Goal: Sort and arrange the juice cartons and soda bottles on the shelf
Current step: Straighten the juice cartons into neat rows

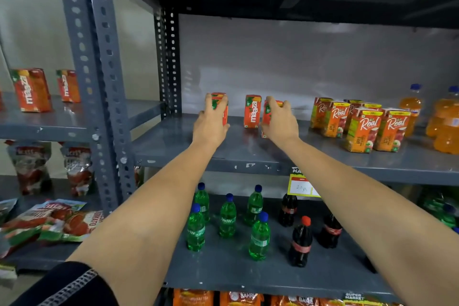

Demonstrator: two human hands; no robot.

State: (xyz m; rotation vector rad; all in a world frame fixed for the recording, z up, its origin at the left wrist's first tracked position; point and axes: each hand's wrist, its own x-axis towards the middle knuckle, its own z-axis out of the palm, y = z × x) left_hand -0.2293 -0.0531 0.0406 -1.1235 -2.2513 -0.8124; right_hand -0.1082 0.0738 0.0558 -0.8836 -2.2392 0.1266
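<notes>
1. Nearest the camera, a black sleeve [72, 285] with a pale stitched stripe covers the left upper arm; both forearms are bare and reach up to the middle shelf [248, 154].
2. Left hand [211, 124] wraps a red-orange carton [219, 107] standing on that shelf, fingers over its top and left side; most of its print is covered.
3. Right hand [279, 123] closes over another red-orange carton [270, 112], which looks tilted; only slivers of it show, so its label cannot be read.
4. Between the two hands stands a free carton [252, 112], upright, lettered "maaza" running up its face.
5. Further right on the same shelf is a cluster of orange "Real" cartons [360, 124]; the front ones also read "APPLE".
6. Orange soda bottles [444, 124] with blue caps stand at the far right, cut off by the frame edge.
7. On the lower shelf [223, 271], green bottles [227, 216] with blue caps carry "Sprite" labels, partly legible; dark cola bottles [301, 241] beside them have red labels too blurred to read.
8. A yellow price tag [300, 186] hangs from the middle shelf's edge; its handwriting seems to read "10", half hidden by the right arm.
9. Left bay: two more "maaza" cartons [32, 90], and below them red pouches [74, 223], one showing "TOMATO".
</notes>
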